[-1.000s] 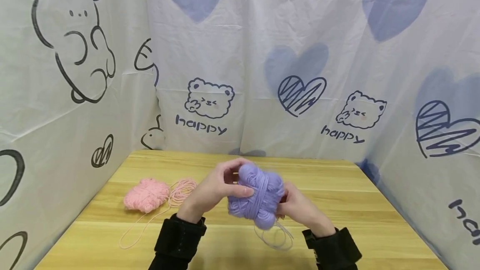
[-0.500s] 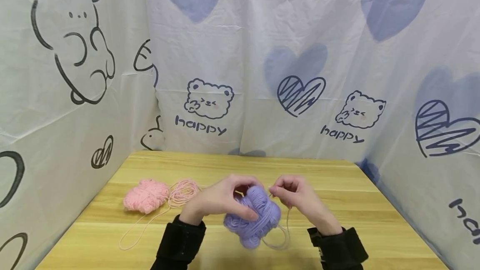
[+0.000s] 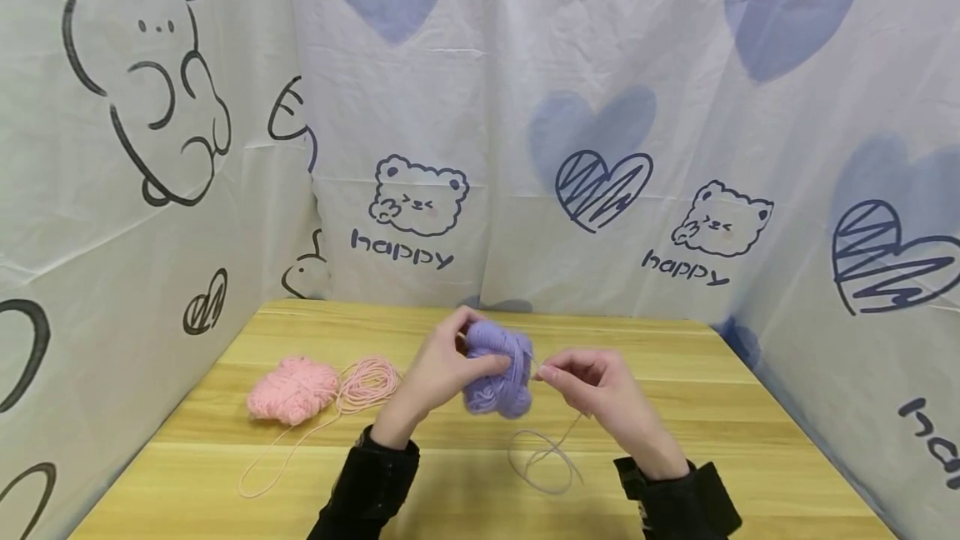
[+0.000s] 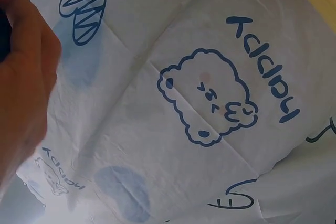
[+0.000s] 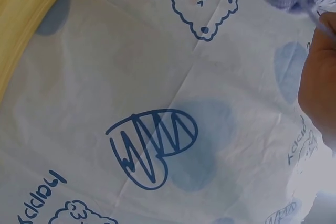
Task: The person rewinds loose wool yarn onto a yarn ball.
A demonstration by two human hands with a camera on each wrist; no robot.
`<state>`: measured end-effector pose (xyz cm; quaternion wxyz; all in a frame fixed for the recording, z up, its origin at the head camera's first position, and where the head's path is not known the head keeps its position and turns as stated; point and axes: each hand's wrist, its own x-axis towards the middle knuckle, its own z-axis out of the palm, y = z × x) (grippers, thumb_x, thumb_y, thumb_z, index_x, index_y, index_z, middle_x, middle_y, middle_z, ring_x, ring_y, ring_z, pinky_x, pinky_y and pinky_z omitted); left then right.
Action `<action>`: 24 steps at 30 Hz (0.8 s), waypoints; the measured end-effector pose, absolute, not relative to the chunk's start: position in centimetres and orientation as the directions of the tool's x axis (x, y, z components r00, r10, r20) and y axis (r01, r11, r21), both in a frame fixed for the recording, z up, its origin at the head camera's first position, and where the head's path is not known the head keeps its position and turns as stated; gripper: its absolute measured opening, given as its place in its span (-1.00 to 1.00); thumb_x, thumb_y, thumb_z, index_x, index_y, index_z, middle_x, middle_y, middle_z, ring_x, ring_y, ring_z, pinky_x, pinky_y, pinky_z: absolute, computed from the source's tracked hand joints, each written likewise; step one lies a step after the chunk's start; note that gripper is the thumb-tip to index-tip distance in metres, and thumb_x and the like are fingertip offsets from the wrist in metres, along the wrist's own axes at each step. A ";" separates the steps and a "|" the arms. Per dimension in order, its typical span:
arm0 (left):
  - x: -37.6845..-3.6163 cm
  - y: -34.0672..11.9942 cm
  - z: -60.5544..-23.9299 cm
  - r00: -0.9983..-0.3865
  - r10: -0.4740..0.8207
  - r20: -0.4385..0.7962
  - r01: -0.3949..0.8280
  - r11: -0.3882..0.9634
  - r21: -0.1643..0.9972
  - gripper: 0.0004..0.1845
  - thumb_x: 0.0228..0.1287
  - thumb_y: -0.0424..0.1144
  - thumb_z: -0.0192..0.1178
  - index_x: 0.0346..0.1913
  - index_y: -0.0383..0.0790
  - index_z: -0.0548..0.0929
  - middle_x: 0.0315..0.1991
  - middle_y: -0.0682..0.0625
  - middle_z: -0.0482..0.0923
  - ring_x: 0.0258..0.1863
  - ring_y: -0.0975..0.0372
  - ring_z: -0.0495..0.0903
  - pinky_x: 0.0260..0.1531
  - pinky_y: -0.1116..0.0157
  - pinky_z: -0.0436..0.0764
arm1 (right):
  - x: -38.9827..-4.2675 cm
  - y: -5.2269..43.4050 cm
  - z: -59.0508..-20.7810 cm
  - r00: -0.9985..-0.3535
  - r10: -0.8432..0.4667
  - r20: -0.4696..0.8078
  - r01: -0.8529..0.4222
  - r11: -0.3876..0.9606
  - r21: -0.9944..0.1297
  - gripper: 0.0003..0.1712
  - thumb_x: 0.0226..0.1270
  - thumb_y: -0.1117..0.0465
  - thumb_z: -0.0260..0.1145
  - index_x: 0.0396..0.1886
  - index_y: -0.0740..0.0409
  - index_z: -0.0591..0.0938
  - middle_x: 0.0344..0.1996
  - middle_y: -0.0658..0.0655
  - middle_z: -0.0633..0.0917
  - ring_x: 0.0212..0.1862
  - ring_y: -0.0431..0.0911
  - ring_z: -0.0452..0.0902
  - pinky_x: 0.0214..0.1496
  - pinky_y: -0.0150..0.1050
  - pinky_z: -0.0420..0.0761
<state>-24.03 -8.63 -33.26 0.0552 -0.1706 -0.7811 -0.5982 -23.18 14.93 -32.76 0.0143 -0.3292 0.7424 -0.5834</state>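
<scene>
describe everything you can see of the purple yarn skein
The purple yarn skein looks soft: a plump, lobed bundle of fine strands, with a band of yarn wrapped around it, running roughly up and down. The left hand grips it from the left, holding it above the table. A thin strand runs from it to the right hand, which pinches it; a pale loop shows below. Its far side is hidden.

White curtains point(image 3: 513, 265) printed with hearts point(image 3: 603, 190) and bears point(image 3: 420, 198) hang around a yellowish wood-grain table point(image 3: 675, 394).
</scene>
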 end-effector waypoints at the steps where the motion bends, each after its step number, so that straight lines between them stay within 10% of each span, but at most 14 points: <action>1: -24.1 -8.6 -33.2 -0.942 0.168 0.290 0.321 0.204 0.925 -0.55 0.01 -0.19 0.44 -0.05 -0.17 0.50 -0.17 -0.14 0.57 -0.28 0.17 0.61 -0.27 0.23 0.69 | -23.2 14.9 -32.8 -0.772 -0.518 0.368 -0.480 0.096 -0.872 -0.78 0.38 0.28 0.21 -0.17 0.37 0.65 -0.69 -0.07 0.35 -0.67 -0.17 0.17 -0.72 -0.17 0.17; 12: -23.8 -9.1 -32.3 -0.949 0.092 0.301 0.281 -0.177 0.943 -0.57 0.15 -0.28 0.32 0.01 -0.20 0.38 0.03 -0.15 0.46 -0.04 0.10 0.62 -0.08 0.14 0.68 | -23.9 13.7 -34.2 -0.725 -0.639 0.256 -0.421 0.117 -0.900 -0.78 0.36 0.25 0.24 -0.21 0.33 0.70 -0.69 -0.08 0.41 -0.64 -0.31 0.23 -0.69 -0.29 0.20; 24: -23.4 -9.5 -32.1 -0.903 0.250 0.349 0.286 -0.257 0.923 -0.54 0.14 -0.32 0.28 0.09 -0.21 0.39 0.01 -0.08 0.45 -0.03 0.14 0.61 -0.07 0.14 0.66 | -24.4 13.6 -35.0 -0.749 -0.626 0.216 -0.335 0.076 -0.939 -0.70 0.34 0.28 0.24 -0.18 0.54 0.62 -0.66 -0.14 0.56 -0.63 -0.37 0.31 -0.62 -0.48 0.35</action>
